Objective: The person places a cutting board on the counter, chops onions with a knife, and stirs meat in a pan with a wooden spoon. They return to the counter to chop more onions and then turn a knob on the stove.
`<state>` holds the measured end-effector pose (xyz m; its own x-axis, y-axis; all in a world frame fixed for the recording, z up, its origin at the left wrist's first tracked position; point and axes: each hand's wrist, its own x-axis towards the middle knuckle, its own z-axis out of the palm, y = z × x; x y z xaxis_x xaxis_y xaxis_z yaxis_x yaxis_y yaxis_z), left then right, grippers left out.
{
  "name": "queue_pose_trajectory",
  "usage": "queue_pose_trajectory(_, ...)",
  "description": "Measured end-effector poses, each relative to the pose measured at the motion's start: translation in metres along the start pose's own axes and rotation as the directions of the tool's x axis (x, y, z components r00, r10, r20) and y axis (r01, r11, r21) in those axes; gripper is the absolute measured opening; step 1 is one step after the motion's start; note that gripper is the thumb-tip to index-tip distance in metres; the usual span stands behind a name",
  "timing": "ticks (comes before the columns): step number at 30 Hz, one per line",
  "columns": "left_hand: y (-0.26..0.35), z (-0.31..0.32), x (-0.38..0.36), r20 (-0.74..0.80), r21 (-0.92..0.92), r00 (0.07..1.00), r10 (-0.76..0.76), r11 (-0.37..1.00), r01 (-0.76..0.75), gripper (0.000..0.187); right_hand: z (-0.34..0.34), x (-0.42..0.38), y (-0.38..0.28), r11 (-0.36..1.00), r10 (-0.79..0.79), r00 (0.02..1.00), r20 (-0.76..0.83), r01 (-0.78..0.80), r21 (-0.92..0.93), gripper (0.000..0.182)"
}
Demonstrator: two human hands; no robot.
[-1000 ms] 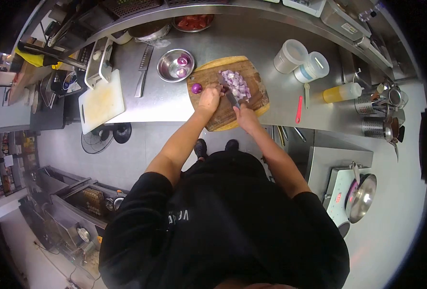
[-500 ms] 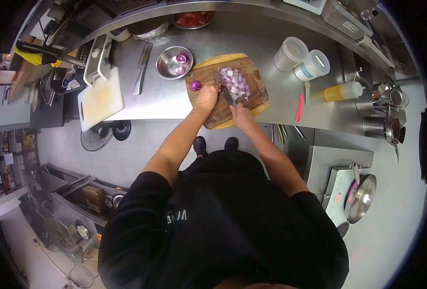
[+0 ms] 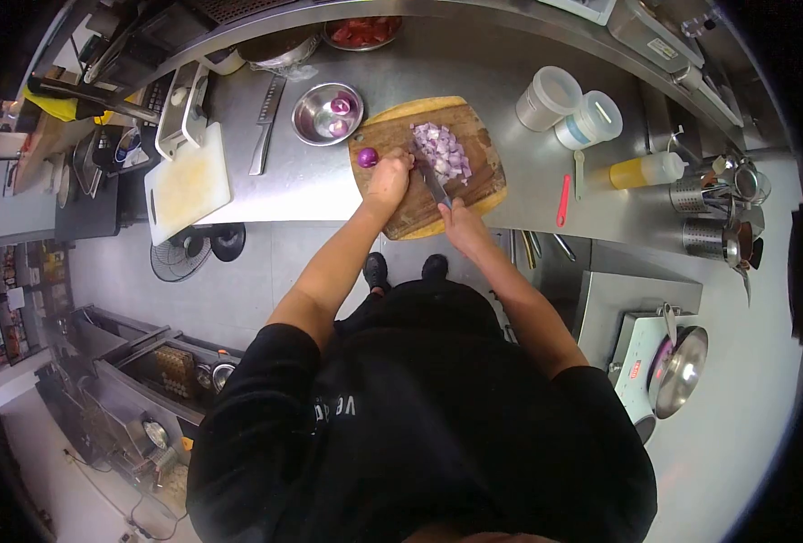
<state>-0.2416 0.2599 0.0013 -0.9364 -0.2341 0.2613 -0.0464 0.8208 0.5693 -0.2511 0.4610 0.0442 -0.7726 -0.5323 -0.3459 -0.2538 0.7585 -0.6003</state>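
Note:
My right hand (image 3: 461,224) is wrapped round the handle of a knife (image 3: 435,185), whose blade points up and left across the wooden board (image 3: 410,217). Chopped purple onion (image 3: 440,152) lies in a heap on the board, just beyond the blade. My left hand (image 3: 389,178) rests on the board near the blade tip, fingers bent together; what is under them is hidden. Beside its wrist side, at the board's left edge, sits a purple onion piece (image 3: 368,157). A steel bowl (image 3: 304,119) at the upper left holds onion pieces (image 3: 340,106).
Left of the bowl lie another knife (image 3: 261,145) and a white board (image 3: 189,185). To the right stand two lidded tubs (image 3: 546,100) (image 3: 589,122), a red-handled tool (image 3: 563,201) and a yellow bottle (image 3: 641,172). A bowl of red pieces (image 3: 362,32) stands at the back.
The knife and my right hand have shifted slightly right and toward my body. My left hand stays in nearly the same place.

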Motion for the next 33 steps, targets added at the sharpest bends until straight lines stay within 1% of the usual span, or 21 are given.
queue_pose_trajectory(1, 0.005, -0.004, 0.000, 0.018, 0.009, 1.000, -0.006, 1.000, 0.006, 0.016, 0.012, 0.007, 0.006, 1.000, 0.003, 1.000, 0.005, -0.003, 0.000, 0.045)
queue_pose_trajectory(3, 0.006, -0.002, -0.005, 0.016, -0.004, 1.000, -0.011, 1.000, 0.011, 0.016, 0.034, 0.021, 0.014, 0.995, -0.101, 0.989, -0.106, 0.098, -0.033, 0.045)
queue_pose_trajectory(4, 0.005, -0.005, -0.002, 0.003, -0.011, 1.000, -0.008, 1.000, 0.008, 0.016, 0.033, 0.024, 0.015, 0.994, -0.108, 0.988, -0.110, 0.106, -0.032, 0.045)
queue_pose_trajectory(5, 0.005, -0.006, -0.004, -0.001, -0.006, 1.000, -0.007, 1.000, 0.007, 0.016, 0.027, 0.023, 0.014, 0.996, -0.093, 0.992, -0.084, 0.093, -0.007, 0.045)
queue_pose_trajectory(7, 0.008, -0.007, -0.008, -0.090, -0.079, 0.995, -0.043, 0.996, 0.036, 0.011, 0.015, 0.023, 0.007, 0.996, -0.089, 0.994, -0.066, 0.090, 0.016, 0.044)
queue_pose_trajectory(8, 0.006, -0.007, -0.011, -0.097, -0.077, 0.994, -0.041, 0.996, 0.034, 0.011, 0.011, 0.019, 0.006, 0.996, -0.082, 0.994, -0.077, 0.079, -0.041, 0.043)
queue_pose_trajectory(9, 0.004, -0.006, -0.015, -0.142, -0.028, 0.990, -0.015, 1.000, 0.011, 0.011, 0.008, 0.014, 0.005, 0.993, -0.072, 0.994, -0.087, 0.063, -0.099, 0.043)
queue_pose_trajectory(10, 0.002, -0.004, -0.017, -0.184, 0.020, 0.983, 0.012, 1.000, -0.008, 0.011, 0.005, 0.011, 0.004, 0.993, -0.073, 0.994, -0.087, 0.064, -0.103, 0.043)
queue_pose_trajectory(12, 0.003, -0.003, -0.019, -0.196, 0.030, 0.980, 0.013, 1.000, -0.008, 0.011, -0.002, 0.002, -0.006, 0.989, -0.034, 0.999, -0.033, 0.029, -0.148, 0.041)
queue_pose_trajectory(13, 0.003, -0.002, -0.020, -0.210, 0.044, 0.978, 0.017, 0.999, -0.008, 0.011, -0.004, 0.000, -0.009, 0.988, -0.033, 0.999, -0.030, 0.028, -0.150, 0.041)
queue_pose_trajectory(16, 0.002, -0.002, -0.019, -0.207, 0.049, 0.978, 0.019, 0.999, -0.009, 0.010, -0.006, -0.003, -0.016, 0.987, -0.051, 0.999, -0.004, 0.049, -0.153, 0.040)
queue_pose_trajectory(20, -0.003, 0.000, -0.017, -0.185, 0.048, 0.983, 0.005, 0.999, 0.004, 0.010, 0.000, -0.001, -0.016, 0.981, -0.040, 0.999, 0.001, 0.039, -0.189, 0.039)
queue_pose_trajectory(22, -0.001, -0.001, -0.019, -0.198, 0.080, 0.980, 0.036, 0.997, -0.020, 0.010, 0.008, 0.005, -0.012, 0.980, -0.042, 0.999, 0.004, 0.042, -0.196, 0.039)
queue_pose_trajectory(25, 0.000, -0.001, -0.016, -0.171, 0.073, 0.985, 0.018, 0.997, -0.005, 0.011, 0.012, 0.018, -0.008, 0.986, -0.089, 0.995, -0.037, 0.083, -0.145, 0.041)
queue_pose_trajectory(27, 0.008, -0.007, -0.010, -0.164, 0.072, 0.986, 0.011, 0.997, 0.001, 0.012, -0.002, 0.017, -0.007, 0.999, -0.015, 0.999, 0.044, 0.016, -0.031, 0.042)
queue_pose_trajectory(28, 0.012, -0.009, -0.008, -0.144, 0.069, 0.990, -0.010, 0.997, 0.020, 0.012, -0.003, 0.015, -0.004, 0.999, -0.019, 0.999, 0.040, 0.020, -0.033, 0.042)
queue_pose_trajectory(29, 0.003, 0.004, -0.006, -0.168, 0.043, 0.984, -0.062, 0.997, 0.070, 0.012, -0.002, 0.011, 0.002, 0.999, -0.037, 0.999, 0.009, 0.037, -0.034, 0.044)
queue_pose_trajectory(30, -0.001, 0.007, -0.007, -0.167, 0.040, 0.984, -0.065, 0.997, 0.072, 0.012, -0.003, 0.006, 0.002, 0.998, -0.054, 0.998, -0.020, 0.053, -0.036, 0.046)
queue_pose_trajectory(31, -0.005, 0.011, -0.008, -0.144, -0.005, 0.987, -0.075, 0.997, 0.075, 0.018, -0.005, 0.002, 0.001, 0.998, -0.050, 0.999, -0.018, 0.049, -0.037, 0.046)
queue_pose_trajectory(32, -0.007, 0.012, -0.009, -0.120, -0.047, 0.990, -0.080, 0.996, 0.075, 0.024, -0.015, -0.004, -0.011, 1.000, -0.009, 1.000, 0.025, 0.010, -0.020, 0.045)
queue_pose_trajectory(33, -0.003, 0.008, -0.008, -0.117, -0.047, 0.990, -0.079, 0.996, 0.074, 0.024, -0.021, -0.007, -0.018, 1.000, 0.029, 0.997, 0.069, -0.029, -0.004, 0.044)
